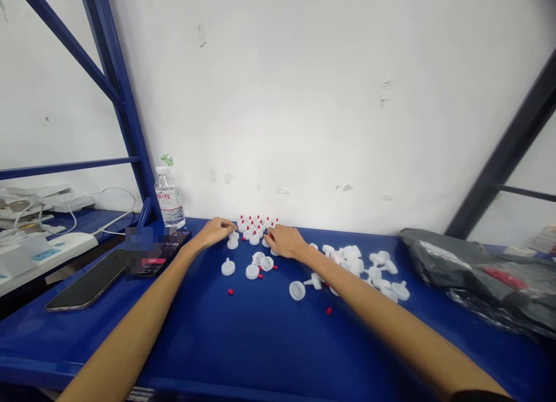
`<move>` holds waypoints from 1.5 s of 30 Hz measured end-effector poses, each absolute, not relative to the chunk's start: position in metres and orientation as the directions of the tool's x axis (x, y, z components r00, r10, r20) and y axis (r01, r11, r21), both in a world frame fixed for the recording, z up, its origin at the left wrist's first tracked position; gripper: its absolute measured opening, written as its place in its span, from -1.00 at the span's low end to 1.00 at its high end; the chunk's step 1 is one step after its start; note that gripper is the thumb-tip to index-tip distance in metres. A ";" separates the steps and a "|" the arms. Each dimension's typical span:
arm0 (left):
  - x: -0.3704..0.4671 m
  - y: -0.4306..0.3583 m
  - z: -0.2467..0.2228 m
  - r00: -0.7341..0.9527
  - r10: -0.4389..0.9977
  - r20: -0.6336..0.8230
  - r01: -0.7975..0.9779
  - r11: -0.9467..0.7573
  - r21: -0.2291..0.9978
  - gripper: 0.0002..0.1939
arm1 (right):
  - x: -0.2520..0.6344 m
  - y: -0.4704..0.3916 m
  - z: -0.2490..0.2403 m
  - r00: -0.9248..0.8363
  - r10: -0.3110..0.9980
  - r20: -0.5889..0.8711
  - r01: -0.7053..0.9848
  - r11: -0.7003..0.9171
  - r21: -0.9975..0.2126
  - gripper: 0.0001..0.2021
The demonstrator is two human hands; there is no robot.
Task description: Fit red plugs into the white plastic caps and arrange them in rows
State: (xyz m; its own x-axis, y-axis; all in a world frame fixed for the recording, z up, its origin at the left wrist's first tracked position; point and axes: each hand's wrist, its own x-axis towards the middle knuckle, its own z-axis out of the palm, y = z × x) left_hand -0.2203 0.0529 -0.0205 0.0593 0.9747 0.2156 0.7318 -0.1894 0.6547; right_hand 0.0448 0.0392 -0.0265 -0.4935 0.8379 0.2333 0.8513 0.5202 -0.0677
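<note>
My left hand [218, 231] reaches to the left side of a cluster of white nozzle caps with red tips [255, 238]. Its fingers are bent together right by a white nozzle cap [233, 243]; whatever is between them is hidden. On the cluster's right side, my right hand [284, 241] has its fingers closed around a white nozzle cap, partly covered by the hand. In front lie loose white nozzle caps, one upright [228, 267] and one upturned [297, 290]. Small red tips [230, 292] are scattered among them.
A pile of white nozzle caps [353, 260] lies beyond my right forearm. At the left are a water bottle [169, 199], a lit phone [160, 257], a dark phone [89, 280] and a power strip [56, 254]. A grey plastic bag [456, 269] sits right. The wall [282, 101] rises behind.
</note>
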 end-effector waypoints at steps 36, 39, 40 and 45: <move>-0.061 0.028 0.006 0.446 0.884 0.138 0.207 -0.252 0.945 -0.41 | 0.121 0.048 -0.012 -0.473 0.878 0.073 0.479 0.326 -0.815 -0.67; -0.065 0.026 0.007 0.409 0.899 0.158 0.139 -0.232 0.963 -0.49 | 0.121 0.049 -0.008 -0.462 0.884 0.078 0.519 0.340 -0.784 -0.67; -0.065 0.026 0.006 0.397 0.903 0.164 0.134 -0.234 0.963 -0.51 | 0.120 0.050 -0.006 -0.456 0.886 0.087 0.536 0.352 -0.767 -0.69; -0.066 0.029 0.001 0.398 0.895 0.202 0.171 -0.289 0.942 -0.55 | 0.119 0.052 -0.003 -0.445 0.885 0.140 0.625 0.419 -0.659 -0.77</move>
